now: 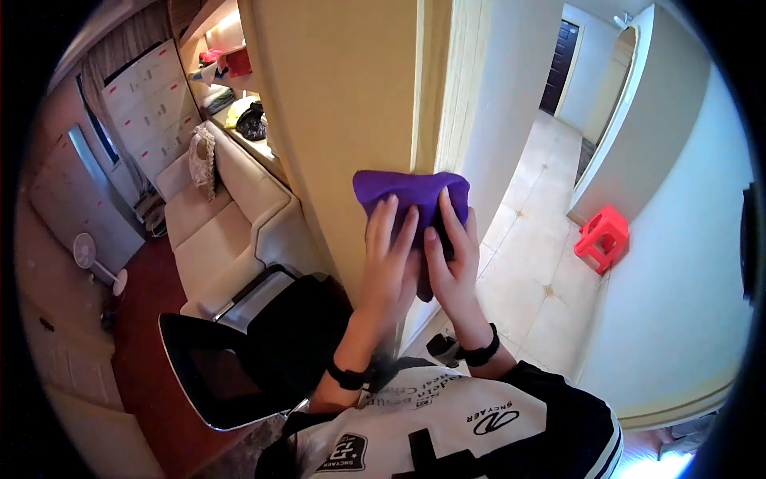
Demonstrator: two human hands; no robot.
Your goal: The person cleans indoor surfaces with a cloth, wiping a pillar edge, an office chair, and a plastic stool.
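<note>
A purple cloth (408,188) is bunched up in front of me, close to the edge of a tan door or panel (343,88) and its frame. My left hand (389,254) lies on the cloth's left part, its fingers pointing up and bent over the fabric. On the right side, my right hand (453,262) grips the same cloth with fingers and thumb around it. A darker fold of the cloth hangs down between the two palms. Whether the cloth touches the frame behind it I cannot tell. Both wrists wear black bands.
At lower left stands a black chair (291,319) beside a beige sofa (211,235) with a cushion. A white fan (94,259) is on the far left. To the right, a tiled hallway (527,239) holds a red plastic stool (603,238) against the wall.
</note>
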